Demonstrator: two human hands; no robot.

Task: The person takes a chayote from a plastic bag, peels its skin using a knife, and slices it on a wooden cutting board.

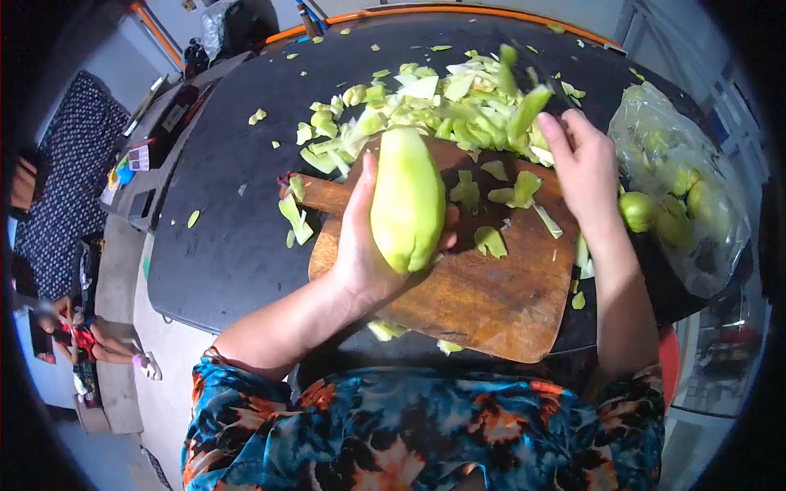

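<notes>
My left hand (364, 245) is wrapped round a large pale green chayote (407, 200), held upright above the wooden cutting board (491, 307). Its skin looks peeled, with a crease at the lower end. My right hand (581, 159) is raised at the board's upper right, thumb and fingers closed together. Just beyond its fingertips is a strip of green peel (528, 113), and a dark blurred shape lies behind; what the fingers grip is not clear. Several peel pieces (490, 241) lie on the board, and a heap of peelings (458, 102) spreads behind it.
On the black table (221, 196), a clear plastic bag (712, 237) of green chayotes lies at the right, with one chayote (637, 211) at its opening. Peel scraps are scattered around. A person (78, 331) in red is at the far left, beyond the table.
</notes>
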